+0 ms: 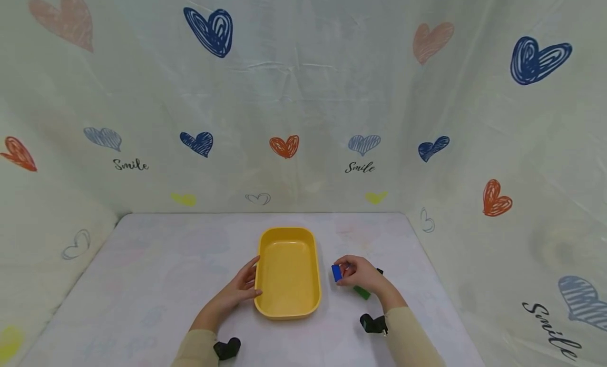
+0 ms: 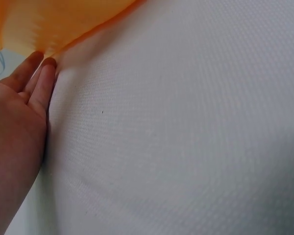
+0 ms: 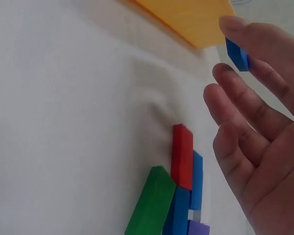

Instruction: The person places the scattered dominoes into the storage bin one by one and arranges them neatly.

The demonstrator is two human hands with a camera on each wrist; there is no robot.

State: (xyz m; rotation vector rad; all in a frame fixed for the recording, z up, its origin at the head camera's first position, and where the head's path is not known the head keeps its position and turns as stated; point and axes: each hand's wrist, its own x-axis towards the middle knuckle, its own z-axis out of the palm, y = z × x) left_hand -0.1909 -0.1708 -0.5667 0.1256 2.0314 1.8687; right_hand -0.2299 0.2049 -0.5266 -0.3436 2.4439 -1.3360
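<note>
A yellow tray lies lengthwise on the table, with nothing in it. My left hand rests against its left side, the fingers fairly straight on the outer wall and the thumb at the rim. To the right of the tray, my right hand pinches a blue block between thumb and fingertips, raised over the table. Under that hand lie a green block, a red block, blue blocks and a purple block. The head view hides most of them behind the hand.
A white cloth covers the table. Behind it and along both sides hangs a pale curtain printed with hearts. Black wrist cameras are strapped at the left wrist and the right wrist.
</note>
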